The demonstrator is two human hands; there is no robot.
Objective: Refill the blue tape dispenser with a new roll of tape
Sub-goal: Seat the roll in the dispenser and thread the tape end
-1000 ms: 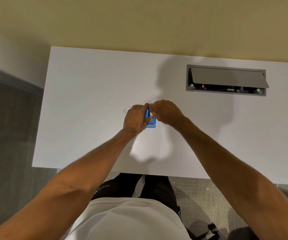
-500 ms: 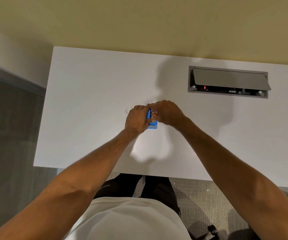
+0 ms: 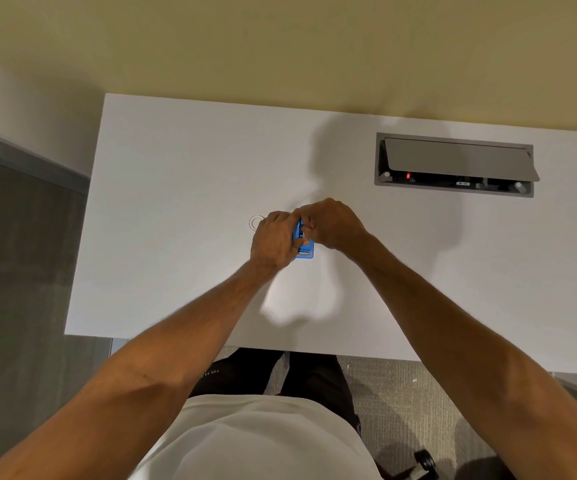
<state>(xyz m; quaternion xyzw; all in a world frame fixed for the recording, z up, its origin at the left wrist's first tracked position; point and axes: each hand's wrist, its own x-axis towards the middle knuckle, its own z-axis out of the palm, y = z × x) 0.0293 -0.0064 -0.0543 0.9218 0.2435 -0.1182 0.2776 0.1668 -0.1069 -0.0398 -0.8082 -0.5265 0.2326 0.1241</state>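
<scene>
The blue tape dispenser (image 3: 303,249) stands on the white table (image 3: 176,174) near its middle, mostly covered by both hands. My left hand (image 3: 273,239) grips the dispenser from the left side. My right hand (image 3: 332,223) has its fingers curled over the dispenser's top, and what they pinch is hidden. A clear ring, a tape roll (image 3: 255,222), lies flat on the table just left of my left hand.
A grey cable box (image 3: 453,164) with its lid tilted up is set into the table at the back right. The table's near edge runs above my legs. A chair caster (image 3: 425,462) shows on the carpet at the lower right.
Both hands stay on the dispenser in nearly the same place. The fingers of my right hand have shifted slightly over its top.
</scene>
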